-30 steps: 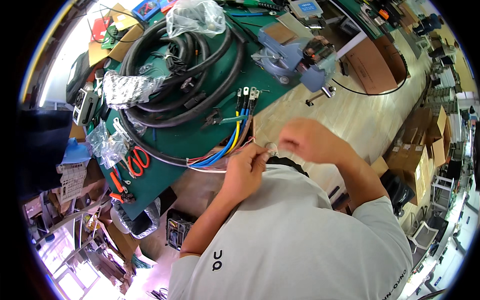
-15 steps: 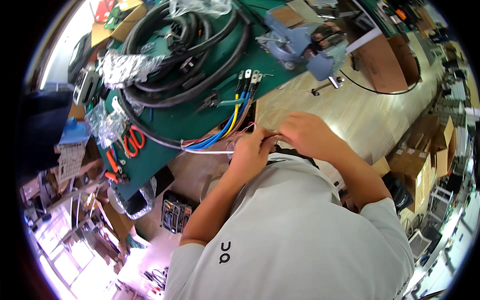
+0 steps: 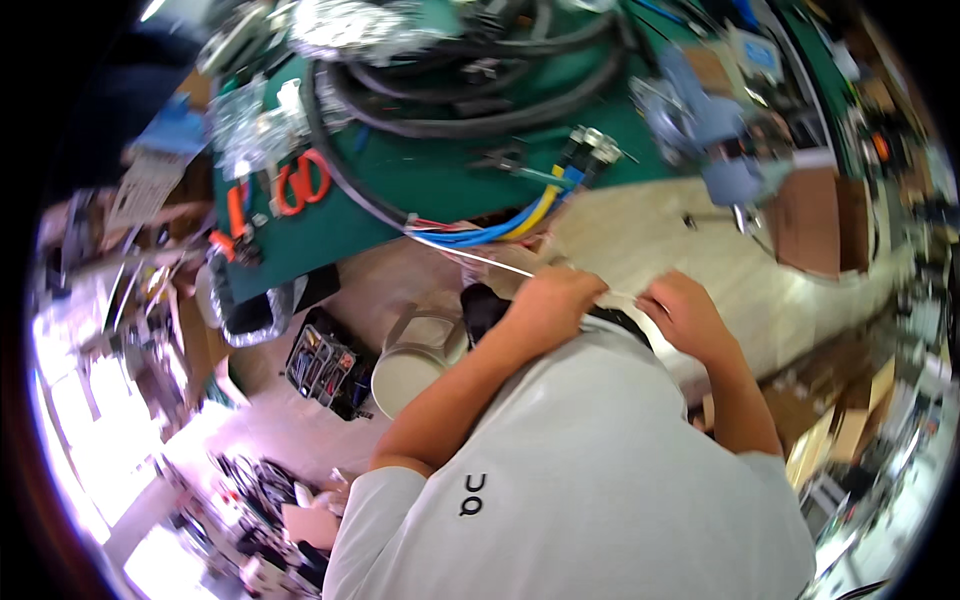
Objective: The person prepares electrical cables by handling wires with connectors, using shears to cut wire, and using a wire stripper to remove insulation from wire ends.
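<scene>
A thin white wire [image 3: 480, 260] runs from the split end of a thick black cable [image 3: 352, 188] over the table edge to my left hand [image 3: 556, 305], whose fingers are closed on it. My right hand [image 3: 686, 314] is a short way to the right, with its fingers pinched on a pale strand that spans the gap between the hands. It looks like the same wire, though blur hides its end. Blue wires [image 3: 455, 238] and a yellow wire [image 3: 540, 212] leave the cable too, tipped with metal lugs [image 3: 600, 146].
On the green table [image 3: 300, 245] lie orange-handled scissors [image 3: 302, 183], pliers [image 3: 530, 172] and crumpled foil [image 3: 350, 28]. A blue-grey machine [image 3: 700, 100] stands at the right. Below are a pale stool [image 3: 405, 375], a crate of tools [image 3: 322, 362] and a cardboard box [image 3: 808, 222].
My hands were close together and are now apart, the right one drawn off to the right, with the pale strand showing between them. My view has also shifted and turned.
</scene>
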A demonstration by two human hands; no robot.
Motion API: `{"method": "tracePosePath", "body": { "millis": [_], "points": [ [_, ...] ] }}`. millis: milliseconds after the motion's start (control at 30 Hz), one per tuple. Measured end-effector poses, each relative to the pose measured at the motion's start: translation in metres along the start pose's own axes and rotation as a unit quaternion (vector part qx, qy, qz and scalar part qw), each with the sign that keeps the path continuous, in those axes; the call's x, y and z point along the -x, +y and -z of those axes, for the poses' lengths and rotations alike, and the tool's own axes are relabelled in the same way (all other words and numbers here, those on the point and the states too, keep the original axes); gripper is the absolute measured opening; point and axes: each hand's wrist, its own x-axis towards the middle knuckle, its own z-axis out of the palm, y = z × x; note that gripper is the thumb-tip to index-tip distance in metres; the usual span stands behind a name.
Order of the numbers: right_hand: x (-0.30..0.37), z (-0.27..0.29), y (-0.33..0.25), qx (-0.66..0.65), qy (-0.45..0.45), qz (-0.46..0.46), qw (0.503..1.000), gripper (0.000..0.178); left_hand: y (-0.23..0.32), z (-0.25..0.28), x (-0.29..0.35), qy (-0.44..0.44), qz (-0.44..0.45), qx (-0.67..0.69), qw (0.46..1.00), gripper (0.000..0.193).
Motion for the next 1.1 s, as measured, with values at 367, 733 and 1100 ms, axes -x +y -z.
{"method": "tracePosePath", "body": {
  "millis": [367,733,1100],
  "points": [
    [-0.022,0.011,-0.024,0.077,0.061,0.003,0.995,0.027,-0.019,-0.002,-0.007,-0.051,0.018,0.0,0.999,0.014],
    [-0.039,-0.008,-0.037,0.228,-0.141,-0.055,0.962,0.022,-0.032,-0.001,-0.012,-0.15,-0.008,0.037,0.988,0.014],
    [-0.017,-0.015,-0.06,0.117,-0.069,-0.099,0.986,0.014,-0.051,0.028,-0.006,-0.221,-0.105,-0.011,0.969,0.019]
  ]
}}
